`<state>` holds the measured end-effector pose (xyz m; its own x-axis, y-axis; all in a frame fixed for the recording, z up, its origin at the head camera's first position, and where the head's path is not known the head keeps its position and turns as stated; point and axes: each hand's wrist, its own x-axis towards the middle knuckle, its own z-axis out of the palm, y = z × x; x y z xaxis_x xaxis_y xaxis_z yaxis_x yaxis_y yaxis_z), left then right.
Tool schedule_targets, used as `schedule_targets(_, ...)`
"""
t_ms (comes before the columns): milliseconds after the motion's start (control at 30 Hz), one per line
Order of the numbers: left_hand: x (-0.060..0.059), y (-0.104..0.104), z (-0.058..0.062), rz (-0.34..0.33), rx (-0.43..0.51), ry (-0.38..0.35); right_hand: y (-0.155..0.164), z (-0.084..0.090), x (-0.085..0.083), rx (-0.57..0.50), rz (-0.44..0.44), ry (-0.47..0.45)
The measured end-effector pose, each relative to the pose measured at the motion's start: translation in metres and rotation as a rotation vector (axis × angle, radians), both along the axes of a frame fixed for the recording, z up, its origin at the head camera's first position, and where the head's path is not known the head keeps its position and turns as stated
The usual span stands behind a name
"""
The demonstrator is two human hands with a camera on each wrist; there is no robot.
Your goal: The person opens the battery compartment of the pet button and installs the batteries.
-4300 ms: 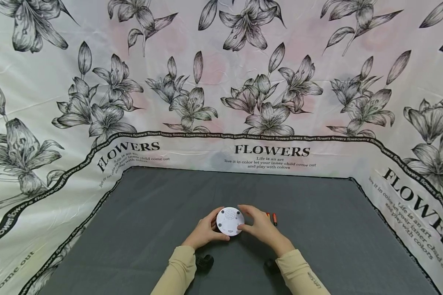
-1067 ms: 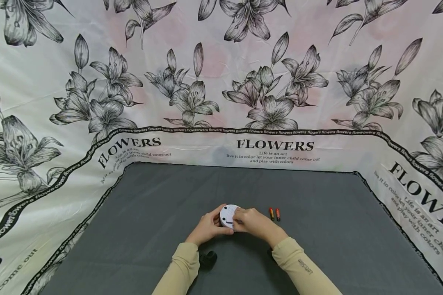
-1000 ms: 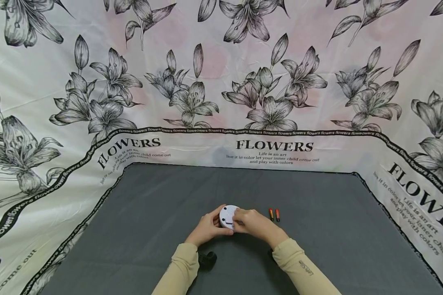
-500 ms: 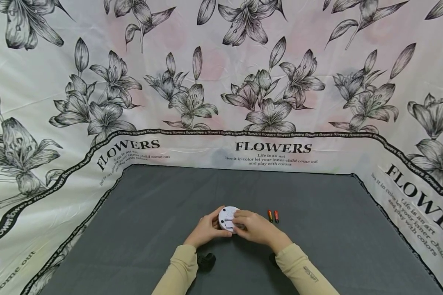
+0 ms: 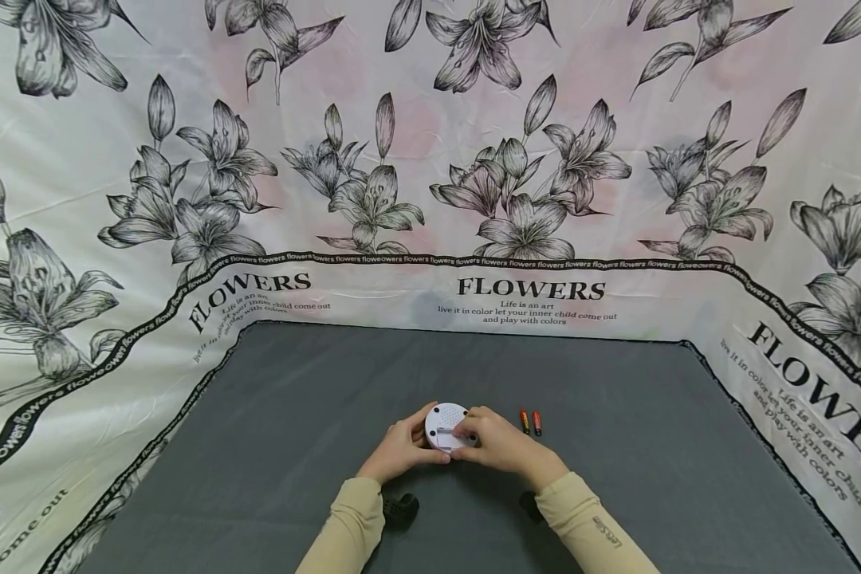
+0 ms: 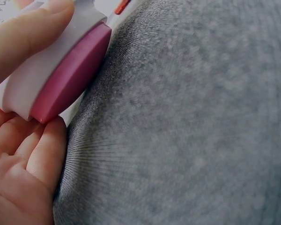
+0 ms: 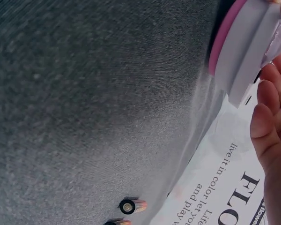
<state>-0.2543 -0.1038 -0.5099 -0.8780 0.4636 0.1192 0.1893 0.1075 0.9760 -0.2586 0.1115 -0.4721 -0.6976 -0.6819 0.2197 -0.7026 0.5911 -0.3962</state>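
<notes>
A round white device [image 5: 441, 416] with a speaker-hole grid, small dark feet and a pink face underneath is held tilted above the table. My left hand [image 5: 399, 449] grips its left edge, thumb on the near side; the left wrist view shows the pink face [image 6: 72, 72] close to the cloth. A recessed battery compartment [image 5: 446, 438] shows in the device's back. My right hand [image 5: 504, 445] is at its right side, curled fingers at the compartment. In the right wrist view, a small translucent-looking cover [image 7: 276, 43] sits between thumb and fingers, partly hidden.
Two red-and-black batteries [image 5: 531, 422] lie side by side just right of my right hand. Grey cloth [image 5: 316, 399] covers the table. A white flower-printed curtain [image 5: 402, 303] rises behind and at both sides. Dark rounded objects [image 5: 400, 510] sit beneath the wrists.
Earlier the device's back was closed; a dark slit appeared, and now the compartment shows open. My right fingers have shifted across the back; the left hand keeps its grip. The batteries have stayed put.
</notes>
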Motion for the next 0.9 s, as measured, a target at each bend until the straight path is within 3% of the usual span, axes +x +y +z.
schedule_targets(233,-0.010,0.001,-0.017,0.021,-0.004,0.009,-0.003,0.001,-0.003,0.002,-0.025,-0.086)
schedule_targets(433,-0.009,0.000,-0.019,0.013,0.005,0.020,0.000,0.000,0.000,-0.040,-0.051,-0.124)
schedule_targets(700,-0.012,0.002,-0.021,-0.007,0.054,0.020,0.031,-0.005,0.002,-0.214,-0.120,-0.124)
schedule_targets(900,-0.010,0.001,-0.019,0.009,0.046,0.006,0.064,-0.012,0.000,-0.256,-0.235,-0.080)
